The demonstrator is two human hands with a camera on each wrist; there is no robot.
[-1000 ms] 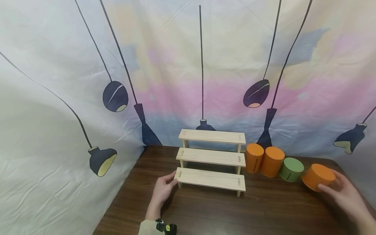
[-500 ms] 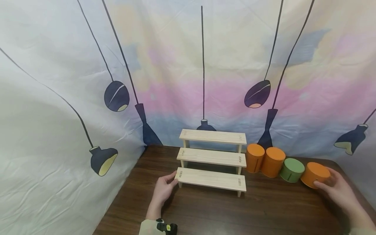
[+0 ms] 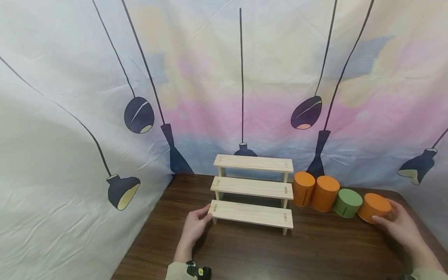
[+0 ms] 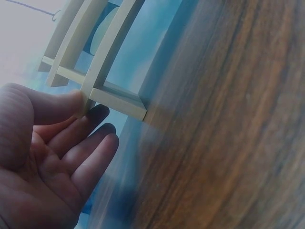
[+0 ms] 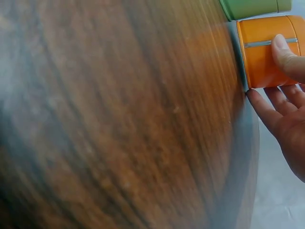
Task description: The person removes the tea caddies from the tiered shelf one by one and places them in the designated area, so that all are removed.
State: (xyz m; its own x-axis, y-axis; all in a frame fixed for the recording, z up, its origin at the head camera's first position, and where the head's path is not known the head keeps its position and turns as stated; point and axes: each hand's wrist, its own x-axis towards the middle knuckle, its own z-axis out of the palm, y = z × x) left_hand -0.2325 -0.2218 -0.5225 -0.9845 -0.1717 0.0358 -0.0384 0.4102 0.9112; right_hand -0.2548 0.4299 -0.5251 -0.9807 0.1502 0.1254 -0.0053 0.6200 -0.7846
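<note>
A pale wooden three-step rack (image 3: 250, 214) stands mid-table in the head view. My left hand (image 3: 194, 227) pinches the left end of its lowest step. In the left wrist view the thumb of the left hand (image 4: 52, 148) lies against the step's end, other fingers beneath and beside it. At the far right, my right hand (image 3: 402, 227) holds a short orange tin (image 3: 371, 212) by its right side. The right wrist view shows the thumb on the front of this orange tin (image 5: 262, 67), its base on the table. A short green tin (image 3: 347, 203) stands against its left.
Two taller orange tins (image 3: 303, 190) stand side by side between the rack and the green tin. Behind the brown wooden table (image 3: 259, 256) hangs a cloth backdrop (image 3: 210, 97) printed with lamps. Cloth also closes off the left side.
My right hand has moved left with the short orange tin, setting it upright beside the green tin. The tin was tilted a second ago. My left hand stays on the rack.
</note>
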